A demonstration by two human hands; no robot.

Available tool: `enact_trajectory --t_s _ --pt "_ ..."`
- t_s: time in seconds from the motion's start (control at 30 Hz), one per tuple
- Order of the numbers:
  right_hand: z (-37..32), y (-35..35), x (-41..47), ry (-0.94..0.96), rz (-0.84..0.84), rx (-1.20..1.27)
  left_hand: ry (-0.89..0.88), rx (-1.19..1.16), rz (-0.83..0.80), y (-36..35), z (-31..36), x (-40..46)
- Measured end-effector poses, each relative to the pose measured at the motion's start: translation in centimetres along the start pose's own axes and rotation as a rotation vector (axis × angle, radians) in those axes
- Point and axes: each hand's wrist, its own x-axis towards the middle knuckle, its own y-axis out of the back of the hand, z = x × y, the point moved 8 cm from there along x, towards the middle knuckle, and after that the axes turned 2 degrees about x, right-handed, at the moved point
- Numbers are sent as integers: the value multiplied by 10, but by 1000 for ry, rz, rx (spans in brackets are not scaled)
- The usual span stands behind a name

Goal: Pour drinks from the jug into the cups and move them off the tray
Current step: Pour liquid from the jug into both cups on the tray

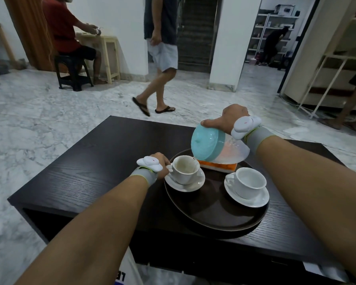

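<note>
1. Far left in the background: someone in a red top (60, 27) sits on a black plastic stool (72, 73) at a pale wooden table (107, 44). Well away from the action.
2. The floor (39, 112) is glossy white-grey marble.
3. Left hand (159, 164), with a grey wristband and a white puck-shaped gadget strapped on, is curled at the handle side of the left cup (186, 168). Fingers are hidden behind the wrist, so I can't tell if it actually grips the handle or just rests there.
4. That left cup is smooth white ceramic, round, sitting on a matching white saucer (184, 185) at the tray's left edge. The inside looks a bit stained or wet.
5. The tray (214, 212) is a round, dark brown, shiny disc with a low rim, on a dark wood-grain coffee table (90, 171).
6. Behind, mid-room, a person in light shorts and flip-flops (162, 54) is walking past.
7. The jug (216, 146) is clear plastic with an orange tint inside and a round teal lid, tipped steeply with its spout right over the left cup's rim. Something orange and white (218, 167) lies on the tray under it, can't tell what.
8. Right hand (228, 119), same band and gadget, is clamped on the jug from above.
9. The second cup (248, 183), white and looking empty, sits on its saucer (253, 199) at the tray's right side.
10. Far right: a doorway with white shelves (275, 27).
</note>
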Motion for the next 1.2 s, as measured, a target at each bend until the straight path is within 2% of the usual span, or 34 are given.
enact_trajectory --t_s 0.53,1.2 --pt "5 -2 5 -14 13 71 24 45 14 3 3 -2" --pt "5 -5 8 -1 11 4 -8 82 20 7 8 2"
